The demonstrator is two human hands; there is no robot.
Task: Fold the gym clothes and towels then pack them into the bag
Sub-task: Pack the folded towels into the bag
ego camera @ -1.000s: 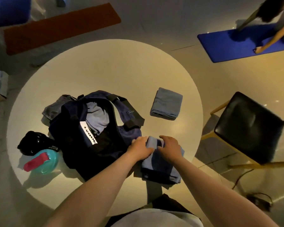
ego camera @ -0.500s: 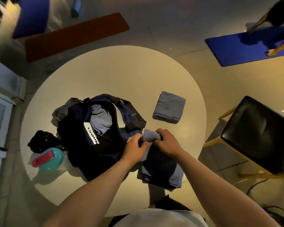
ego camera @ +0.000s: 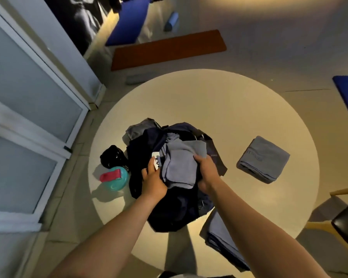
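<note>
Table (ego camera: 209, 101): round and cream-topped; it carries everything below.
Bag (ego camera: 169, 209): dark navy and soft, lying on the left half of the table. Its long axis runs from the near edge toward the far side, and its mouth gapes upward. A white label shows at the opening.
Held towel (ego camera: 181, 165): grey and folded into an oblong, over the bag's mouth. Its long axis runs near to far, leaning a little to the right at the far end. The near end lies between the two hands and the far end reaches over the cloth already in the bag.
Second towel (ego camera: 263, 159): grey, folded square, flat on the table well to the right of the bag.
Folded cloth (ego camera: 215, 231): grey-blue, at the near table edge beside the bag, partly under the right forearm.
Left hand (ego camera: 153, 180): forearm reaching in from the near left, wrist straight. The fingers curl at the towel's left near edge, gripping it just by the label.
Right hand (ego camera: 206, 173): forearm coming in from the near right, back of the hand up. The fingers wrap round the towel's right edge.
Teal bottle (ego camera: 117, 178): on its side with a red strap, just left of the bag.
Black item (ego camera: 112, 156): just beyond the bottle; what it is cannot be told.
</note>
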